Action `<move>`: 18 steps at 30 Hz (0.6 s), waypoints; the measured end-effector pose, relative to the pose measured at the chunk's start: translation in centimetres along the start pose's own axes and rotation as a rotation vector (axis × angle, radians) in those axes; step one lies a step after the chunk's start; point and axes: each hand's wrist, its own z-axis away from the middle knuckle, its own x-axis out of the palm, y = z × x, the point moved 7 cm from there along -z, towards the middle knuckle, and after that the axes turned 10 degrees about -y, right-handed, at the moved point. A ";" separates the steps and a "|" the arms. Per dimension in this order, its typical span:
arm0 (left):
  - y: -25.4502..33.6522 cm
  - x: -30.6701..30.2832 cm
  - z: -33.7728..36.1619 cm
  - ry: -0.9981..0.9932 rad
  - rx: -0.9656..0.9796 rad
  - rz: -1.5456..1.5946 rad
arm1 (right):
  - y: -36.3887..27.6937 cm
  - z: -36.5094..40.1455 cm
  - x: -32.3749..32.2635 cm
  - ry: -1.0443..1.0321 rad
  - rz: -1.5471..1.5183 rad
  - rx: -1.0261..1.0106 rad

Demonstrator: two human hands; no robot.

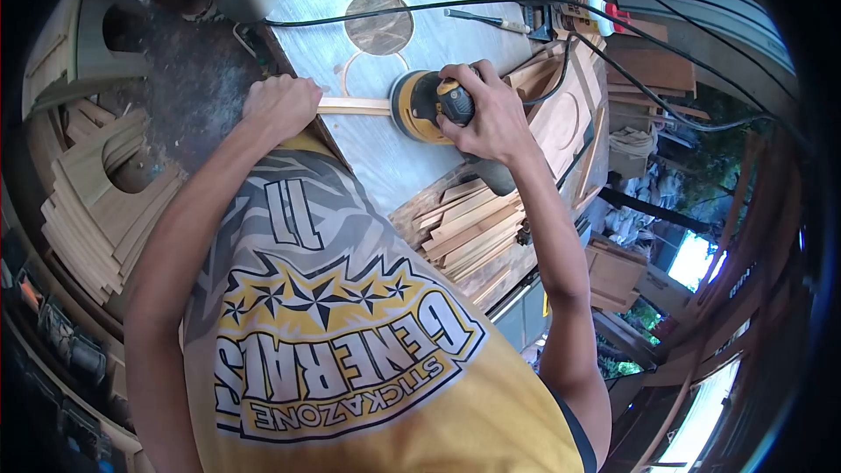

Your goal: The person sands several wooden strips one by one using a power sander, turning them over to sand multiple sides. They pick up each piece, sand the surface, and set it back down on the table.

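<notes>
My right hand is wrapped round a yellow and black electric sander. The sander's round base rests against the right end of a narrow wooden strip. At the strip's other end, my left hand is closed on it, near the edge of the pale worktable. Part of the strip is hidden beneath the sander and inside my left fist. A thin curved wooden piece lies on the table just behind the strip.
A black cable crosses the worktable, passing over a round hole or disc. Stacked wooden strips lie at the near right. A chisel-like tool and a glue bottle are farther back. Cut boards are piled at left.
</notes>
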 end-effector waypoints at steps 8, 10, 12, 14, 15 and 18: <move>-0.1 0.3 -0.4 -0.032 -0.027 -0.017 | -4.9 -2.3 0.1 0.025 -0.010 -0.035; 0.1 0.3 -0.3 -0.037 -0.012 -0.010 | -4.8 -2.1 0.4 0.057 0.018 -0.079; 0.2 0.1 -0.2 -0.032 -0.010 0.013 | -3.8 -1.3 0.3 0.055 -0.005 -0.042; -0.1 0.1 -0.3 -0.072 -0.041 0.023 | -2.2 -0.5 0.1 0.031 -0.031 0.018; -0.2 0.1 -0.3 -0.068 -0.047 0.028 | -1.5 -0.2 0.1 0.028 -0.026 0.010; -0.2 0.2 -0.1 -0.026 -0.035 0.019 | 0.0 0.4 0.1 0.041 -0.042 0.051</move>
